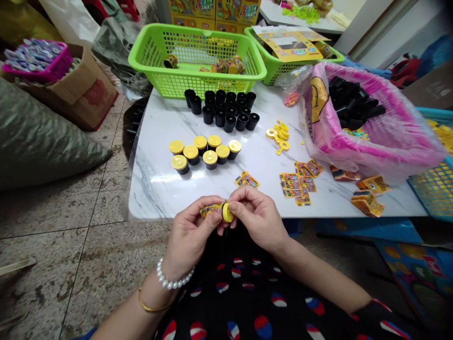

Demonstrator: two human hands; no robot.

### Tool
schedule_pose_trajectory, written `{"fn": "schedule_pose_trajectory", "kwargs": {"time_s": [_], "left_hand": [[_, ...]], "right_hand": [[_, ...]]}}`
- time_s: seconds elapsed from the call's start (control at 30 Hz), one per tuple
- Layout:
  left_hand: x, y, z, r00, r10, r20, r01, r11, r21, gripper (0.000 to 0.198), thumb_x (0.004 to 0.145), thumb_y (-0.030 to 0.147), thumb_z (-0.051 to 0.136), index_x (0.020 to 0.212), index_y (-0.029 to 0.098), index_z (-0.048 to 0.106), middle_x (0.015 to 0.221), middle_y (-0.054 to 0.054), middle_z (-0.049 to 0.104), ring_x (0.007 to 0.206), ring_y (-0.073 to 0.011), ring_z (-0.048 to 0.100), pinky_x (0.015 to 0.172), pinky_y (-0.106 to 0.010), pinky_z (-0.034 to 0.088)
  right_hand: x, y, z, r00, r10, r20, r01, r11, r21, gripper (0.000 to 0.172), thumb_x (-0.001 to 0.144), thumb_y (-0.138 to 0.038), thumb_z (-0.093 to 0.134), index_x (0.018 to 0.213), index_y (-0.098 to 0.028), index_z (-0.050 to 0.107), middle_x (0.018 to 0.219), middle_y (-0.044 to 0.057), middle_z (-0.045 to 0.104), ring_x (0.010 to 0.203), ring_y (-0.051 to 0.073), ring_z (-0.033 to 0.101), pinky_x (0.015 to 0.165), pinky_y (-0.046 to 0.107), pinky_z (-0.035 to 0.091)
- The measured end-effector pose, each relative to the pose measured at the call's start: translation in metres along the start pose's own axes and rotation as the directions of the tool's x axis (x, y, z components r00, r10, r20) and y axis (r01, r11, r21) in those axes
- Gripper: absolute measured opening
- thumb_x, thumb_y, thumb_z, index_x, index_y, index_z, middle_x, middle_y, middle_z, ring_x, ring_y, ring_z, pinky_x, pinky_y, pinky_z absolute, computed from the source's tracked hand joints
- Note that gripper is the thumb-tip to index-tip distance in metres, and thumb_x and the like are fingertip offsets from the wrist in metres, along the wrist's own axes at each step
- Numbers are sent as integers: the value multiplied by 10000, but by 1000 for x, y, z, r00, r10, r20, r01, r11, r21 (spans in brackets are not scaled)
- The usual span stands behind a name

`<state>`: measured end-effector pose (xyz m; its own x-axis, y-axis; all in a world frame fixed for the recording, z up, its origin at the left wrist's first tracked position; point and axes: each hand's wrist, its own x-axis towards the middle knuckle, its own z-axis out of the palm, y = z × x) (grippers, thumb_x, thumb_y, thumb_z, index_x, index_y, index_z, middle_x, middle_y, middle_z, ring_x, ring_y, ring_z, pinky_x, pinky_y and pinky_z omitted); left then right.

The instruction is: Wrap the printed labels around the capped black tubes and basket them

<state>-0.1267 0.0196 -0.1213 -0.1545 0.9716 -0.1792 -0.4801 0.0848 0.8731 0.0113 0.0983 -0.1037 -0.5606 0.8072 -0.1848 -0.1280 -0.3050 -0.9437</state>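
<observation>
In front of me, just off the table's front edge, my left hand (189, 236) grips a small canister wrapped in a colourful printed label (211, 210). Its yellow cap (228, 212) faces right, and the fingertips of my right hand (257, 221) pinch the canister at the cap end. Both hands are close together, and they hide most of the canister. On the white marble-patterned table (159, 198), several yellow-capped black canisters (201, 153) stand upright in a group. Behind them stand several uncapped black canisters (226, 111).
Loose labels (299, 184) and yellow plastic rings (281, 137) lie to the right. A pink plastic-lined basket (354, 137) holds black canisters. Green baskets (198, 56) stand along the back edge, one holding finished canisters. A cardboard box (85, 94) and a large sack (38, 137) sit on the floor at left.
</observation>
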Motion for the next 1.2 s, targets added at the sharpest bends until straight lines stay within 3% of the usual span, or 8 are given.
{"fn": "schedule_pose_trajectory", "kwargs": {"time_s": [0.13,0.3,0.37,0.47,0.67,0.8,0.93,1.2], "left_hand": [[-3,-7,-1,998,47,-41,-47,999,7,193,907,278,672,1083,202,699,772,-4,670,641,-83,581,628,-191,480],[-5,-10,-2,995,98,11,-96,986,-139,182,895,291,681,1063,222,675,961,-22,654,645,-72,572,607,-196,474],[-5,-9,-3,991,127,36,-118,974,-195,198,849,251,731,1036,231,669,1080,-27,623,697,-78,593,672,-218,498],[-7,-9,-8,985,167,39,-157,969,-192,244,794,149,766,993,239,658,1091,-17,614,844,-115,621,782,-230,506],[-11,-8,-11,960,278,37,-279,960,20,371,782,115,766,1116,250,675,1078,-36,636,975,-152,609,848,-221,503],[-12,0,-10,913,391,114,-406,896,180,320,765,132,785,1063,229,724,1020,-53,653,977,-184,611,877,-271,507],[-12,3,-8,909,399,118,-416,864,283,309,773,158,784,1068,234,731,1017,-68,670,981,-209,615,887,-320,514],[-20,13,-7,864,420,277,-501,659,561,462,791,141,768,1224,272,676,1116,-67,685,1022,-200,640,909,-324,513]], "right_hand": [[-2,4,9,997,-79,-22,78,996,-50,283,870,-416,698,824,-194,528,602,-56,622,493,87,625,485,189,497],[-1,3,-1,999,46,26,-47,999,9,275,874,-427,693,812,-182,586,594,-39,628,455,75,571,435,171,444],[-4,1,-6,997,66,30,-69,993,93,245,893,-417,676,841,-180,638,615,-32,637,475,71,568,460,172,449],[-13,-3,-8,995,75,60,-80,992,96,166,892,-345,695,942,-187,703,698,-15,670,557,65,590,563,178,480],[-22,-3,0,988,136,69,-144,981,129,173,808,-250,775,967,-209,720,860,-7,702,644,67,594,621,184,500],[-20,-3,-1,981,151,120,-168,974,153,221,755,-236,818,952,-207,722,794,-18,689,610,72,565,575,187,482],[-19,-3,-5,974,172,144,-197,963,183,245,725,-250,842,929,-205,715,751,-30,676,573,69,546,546,186,456],[-23,-9,-11,939,214,267,-261,953,153,339,802,-252,793,1110,-225,654,1043,23,693,931,127,651,860,262,513]]}}
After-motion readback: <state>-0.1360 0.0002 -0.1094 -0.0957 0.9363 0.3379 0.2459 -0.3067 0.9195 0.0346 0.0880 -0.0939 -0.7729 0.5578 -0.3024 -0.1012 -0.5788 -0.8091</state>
